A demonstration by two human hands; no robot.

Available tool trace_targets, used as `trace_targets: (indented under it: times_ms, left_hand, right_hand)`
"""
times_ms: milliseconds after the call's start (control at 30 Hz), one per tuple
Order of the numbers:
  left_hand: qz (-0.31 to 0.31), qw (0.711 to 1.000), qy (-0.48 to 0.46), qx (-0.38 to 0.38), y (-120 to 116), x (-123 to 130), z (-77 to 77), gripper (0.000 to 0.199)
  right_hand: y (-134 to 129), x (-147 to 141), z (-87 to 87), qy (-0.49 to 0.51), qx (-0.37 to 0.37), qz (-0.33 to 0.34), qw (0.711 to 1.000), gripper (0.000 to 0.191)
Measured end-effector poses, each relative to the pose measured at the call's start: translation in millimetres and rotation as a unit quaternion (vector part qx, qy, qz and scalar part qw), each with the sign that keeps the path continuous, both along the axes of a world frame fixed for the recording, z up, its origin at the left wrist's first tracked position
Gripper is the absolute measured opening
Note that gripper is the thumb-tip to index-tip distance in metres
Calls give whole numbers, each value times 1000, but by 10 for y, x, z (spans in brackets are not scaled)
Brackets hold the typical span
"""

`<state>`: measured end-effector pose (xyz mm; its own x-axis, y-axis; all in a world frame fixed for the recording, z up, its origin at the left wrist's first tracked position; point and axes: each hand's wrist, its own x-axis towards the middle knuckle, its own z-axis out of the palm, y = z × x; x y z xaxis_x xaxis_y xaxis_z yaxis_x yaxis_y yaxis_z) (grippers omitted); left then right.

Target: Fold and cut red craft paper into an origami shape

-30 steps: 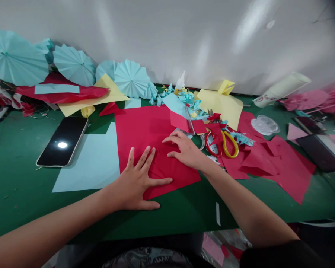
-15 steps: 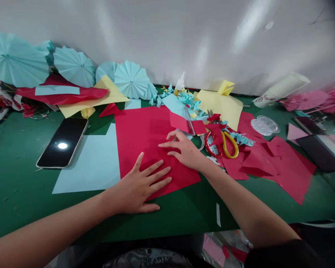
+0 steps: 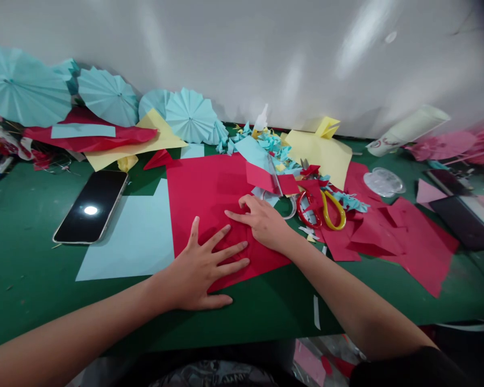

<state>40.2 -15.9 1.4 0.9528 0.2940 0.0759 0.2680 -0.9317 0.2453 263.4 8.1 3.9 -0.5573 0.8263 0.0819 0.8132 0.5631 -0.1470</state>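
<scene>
A large sheet of red paper [image 3: 204, 183] lies on the green table. My left hand [image 3: 204, 263] rests flat on its lower part, fingers spread and holding nothing; the thumb reaches over the near edge onto the table. Faint lines show in the red under those fingertips, though I cannot tell whether they are creases or a second piece. My right hand [image 3: 266, 221] is just beyond it, index finger stretched out over the red sheet and the other fingers bent, with nothing visible in it. A pale blue sheet [image 3: 125, 231] lies to the left, partly beneath the red one.
Right of the sheet lie scissors with red and yellow handles [image 3: 334, 209], a tape roll [image 3: 292, 207] and red paper pieces [image 3: 423, 242]. A phone [image 3: 92, 207] lies at left. Pleated blue paper discs [image 3: 191, 115] and a white glue bottle [image 3: 261, 119] stand along the wall.
My right hand has shifted slightly, its index finger now pointing while the other fingers are more bent. My left hand stays on the red sheet, its fingers spread a little wider.
</scene>
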Motion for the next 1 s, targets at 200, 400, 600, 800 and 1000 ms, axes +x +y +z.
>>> trace_targets:
  times_ms: [200,400,600,800,1000]
  left_hand:
    - [14,1000,0,27,-6,-11,-22,61]
    - [48,998,-4,40,-39,-18,-24,63]
    - [63,991,-75,94,-60,1,-55,46]
    - [106,985,-94,95,-42,24,-55,40]
    - [162,976,-82,119,-21,43,1,37]
  right_hand:
    - [2,-2,-61,15,32,-3,999,47]
    - [-24,23,11,153,48,9,987,19]
    - [-68,5,115,83,-20,83,993,12]
    - [-77,-17,150,47,-95,71,992,16]
    - [-96,-42,217,-1,-120,56,991,26]
